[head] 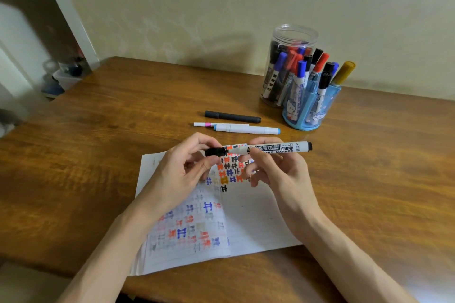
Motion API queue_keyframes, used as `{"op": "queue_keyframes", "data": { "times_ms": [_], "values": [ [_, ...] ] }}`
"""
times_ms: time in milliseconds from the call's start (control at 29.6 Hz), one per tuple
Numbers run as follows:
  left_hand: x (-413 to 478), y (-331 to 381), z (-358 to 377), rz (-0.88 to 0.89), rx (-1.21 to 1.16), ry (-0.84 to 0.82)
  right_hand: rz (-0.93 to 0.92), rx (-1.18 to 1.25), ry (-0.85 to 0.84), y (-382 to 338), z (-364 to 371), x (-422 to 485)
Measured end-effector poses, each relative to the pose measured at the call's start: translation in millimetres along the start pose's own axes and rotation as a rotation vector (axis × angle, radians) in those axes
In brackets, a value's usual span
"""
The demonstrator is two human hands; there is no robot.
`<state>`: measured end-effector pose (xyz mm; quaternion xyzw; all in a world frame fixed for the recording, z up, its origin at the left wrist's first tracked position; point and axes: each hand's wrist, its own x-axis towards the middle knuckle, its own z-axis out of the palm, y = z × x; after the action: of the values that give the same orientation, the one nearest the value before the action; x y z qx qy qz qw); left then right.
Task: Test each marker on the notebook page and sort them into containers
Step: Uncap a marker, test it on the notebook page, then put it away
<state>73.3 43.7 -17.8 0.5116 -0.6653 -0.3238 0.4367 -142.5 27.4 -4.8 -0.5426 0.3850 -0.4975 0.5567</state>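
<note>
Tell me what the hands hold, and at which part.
One whiteboard marker: left hand pinches its black cap, right hand grips its middle.

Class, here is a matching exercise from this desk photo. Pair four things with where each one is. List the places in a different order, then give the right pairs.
Things
1. whiteboard marker
2. gold marker
3. dark grey marker
4. notebook

Places
A. standing in the blue holder
B. lying open on the table, nearest the person
C. held between the left hand and the right hand
D. lying loose on the table, beyond the notebook

Pairs: 1-C, 2-A, 3-D, 4-B
</note>
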Motion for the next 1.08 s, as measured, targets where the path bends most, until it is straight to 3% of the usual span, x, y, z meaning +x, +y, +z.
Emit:
{"op": "queue_keyframes", "data": {
  "times_ms": [304, 1080],
  "values": [
    [-1.1, 5.8, -1.6, 0.049, 0.055, 0.012, -0.055, -0.182, -0.072, 2.5, -0.6, -3.6],
    [-5.6, 13.1, 13.0, -0.013, -0.092, 0.054, -0.156, -0.100, -0.070, 8.6, -1.1, -8.7]
  ]
}}
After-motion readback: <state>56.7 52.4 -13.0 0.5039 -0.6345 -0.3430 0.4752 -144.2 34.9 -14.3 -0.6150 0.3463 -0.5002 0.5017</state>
